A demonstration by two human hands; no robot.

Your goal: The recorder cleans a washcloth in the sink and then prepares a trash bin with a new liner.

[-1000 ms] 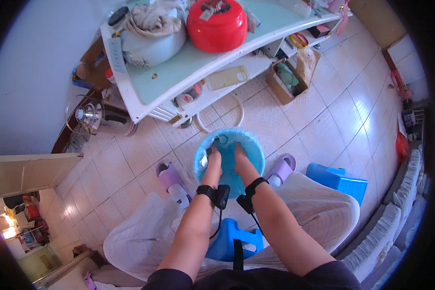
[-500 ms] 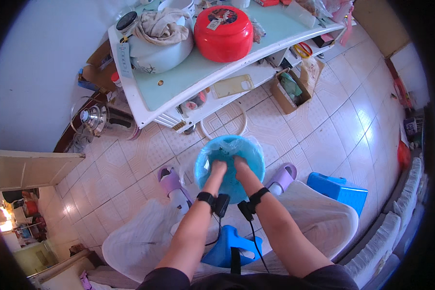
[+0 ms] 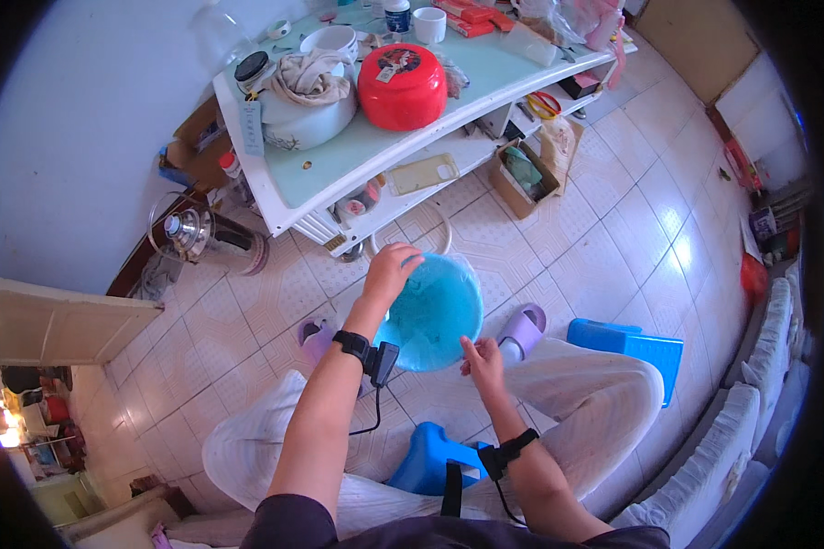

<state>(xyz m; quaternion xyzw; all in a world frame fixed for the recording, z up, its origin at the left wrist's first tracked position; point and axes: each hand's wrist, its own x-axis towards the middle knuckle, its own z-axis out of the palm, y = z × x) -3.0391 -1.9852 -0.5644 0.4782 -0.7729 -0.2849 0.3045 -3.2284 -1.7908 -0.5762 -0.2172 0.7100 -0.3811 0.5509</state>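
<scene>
A round light-blue bucket (image 3: 444, 316) stands between my feet, lined with a thin clear plastic bag (image 3: 471, 273) that shows along its rim. My left hand (image 3: 394, 273) is at the bucket's far left rim, its fingers bent over the edge and closed on the bag there. At the near right rim is my right hand (image 3: 485, 359), fingers curled and thumb and forefinger pressed together beside the edge. Whatever lies in that pinch is too small to make out. The bottom of the bucket looks blue through the crumpled film.
Purple slippers (image 3: 522, 331) are on my feet either side of the bucket. A blue stool (image 3: 421, 462) is below me, with another blue plastic item (image 3: 627, 352) to the right. Ahead stands a glass-topped table (image 3: 311, 188); a cardboard box (image 3: 525, 188) sits beside it.
Both hands have come up out of the bucket and moved apart, the left to the far left rim, the right to the near right rim. The view has shifted slightly.
</scene>
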